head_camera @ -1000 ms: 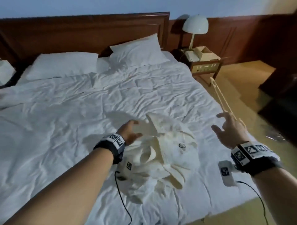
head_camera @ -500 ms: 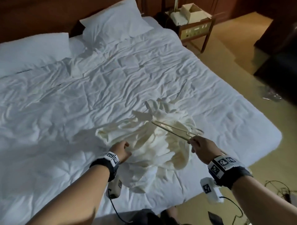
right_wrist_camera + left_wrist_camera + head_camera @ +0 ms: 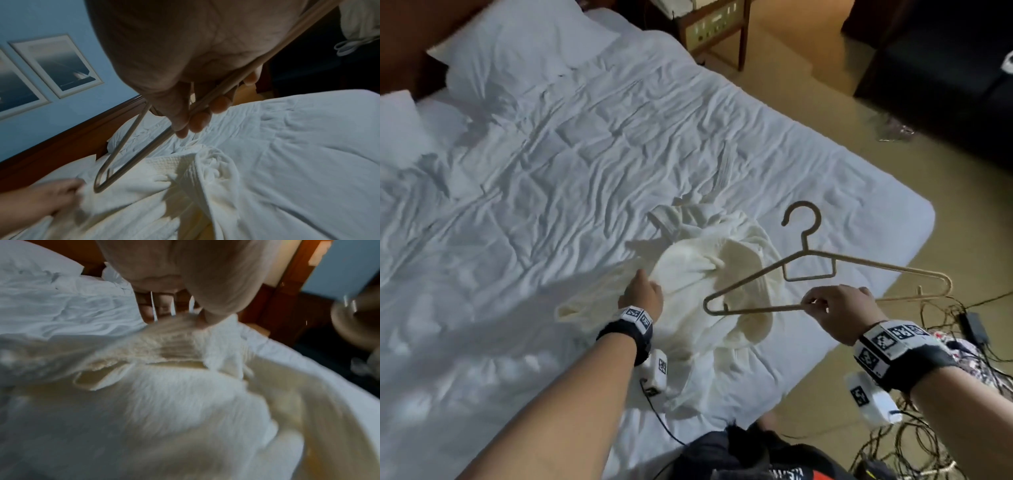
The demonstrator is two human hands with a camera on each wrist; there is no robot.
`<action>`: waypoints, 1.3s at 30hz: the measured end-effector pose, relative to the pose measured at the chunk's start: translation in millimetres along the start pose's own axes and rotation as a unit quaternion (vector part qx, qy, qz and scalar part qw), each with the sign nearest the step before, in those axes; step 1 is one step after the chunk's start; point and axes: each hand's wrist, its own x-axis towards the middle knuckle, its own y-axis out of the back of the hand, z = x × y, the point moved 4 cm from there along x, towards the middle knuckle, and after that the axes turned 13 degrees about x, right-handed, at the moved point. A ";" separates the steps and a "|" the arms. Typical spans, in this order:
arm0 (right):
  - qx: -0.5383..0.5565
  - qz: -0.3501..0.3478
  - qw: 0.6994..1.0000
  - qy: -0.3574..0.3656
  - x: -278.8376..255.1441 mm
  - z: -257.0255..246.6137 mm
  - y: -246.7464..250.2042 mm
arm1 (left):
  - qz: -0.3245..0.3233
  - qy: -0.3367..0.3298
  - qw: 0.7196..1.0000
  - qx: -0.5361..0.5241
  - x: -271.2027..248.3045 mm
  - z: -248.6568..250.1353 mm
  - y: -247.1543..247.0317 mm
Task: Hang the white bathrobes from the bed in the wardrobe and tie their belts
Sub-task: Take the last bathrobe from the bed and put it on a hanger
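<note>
So in the head view the left hand (image 3: pixel 643 297) is sitting centre-left, fingers bunching up a fold of the bathrobe (image 3: pixel 709 274), which is lying crumpled on the bed (image 3: pixel 534 164) near its lower right corner. Just right of that, the right hand (image 3: pixel 837 313) is pinching the bottom bar of the hanger (image 3: pixel 804 270), hovering over the robe. Its long axis is running left-right, hook pointing up-frame, so I'd guess the left end is going in first.
</note>
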 end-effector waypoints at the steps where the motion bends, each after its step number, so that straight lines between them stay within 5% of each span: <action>1: -0.006 -0.016 1.000 0.016 -2.1 -5.5 0.5 | 0.018 0.014 0.998 -0.054 -0.6 1.2 17.9; 9: -0.055 -0.086 0.973 0.209 -3.5 -87.4 -3.6 | 0.089 -0.008 0.964 -0.252 -36.4 16.5 138.1; 16: -0.072 -0.138 0.938 0.310 -17.4 -141.9 -30.7 | 0.048 0.064 0.864 -0.496 -94.5 -19.0 130.6; 20: -0.087 -0.177 0.918 0.343 -32.0 -157.0 -51.7 | 0.029 0.030 0.819 -0.572 -133.0 -19.0 113.5; 21: -0.094 -0.186 0.915 0.346 -35.0 -159.0 -55.9 | 0.041 0.044 0.824 -0.563 -138.2 -21.7 109.9; 24: -0.115 -0.216 0.908 0.340 -39.1 -156.7 -68.7 | 0.075 0.072 0.897 -0.430 -150.4 -27.5 106.0; 28: -0.141 -0.209 0.894 0.370 -50.1 -152.2 -69.7 | 0.113 -0.005 0.947 -0.299 -168.1 -9.6 108.0; 32: -0.067 -0.154 0.887 0.430 -58.7 -142.1 -55.0 | 0.137 -0.037 0.955 -0.260 -175.3 3.6 104.9; 37: 0.092 0.103 0.885 0.445 -61.1 -138.4 -10.6 | 0.089 -0.095 0.957 -0.260 -187.4 28.1 104.3; 39: 0.050 0.088 0.899 0.426 -57.1 -141.7 -4.9 | 0.059 -0.140 0.952 -0.266 -194.8 44.1 104.7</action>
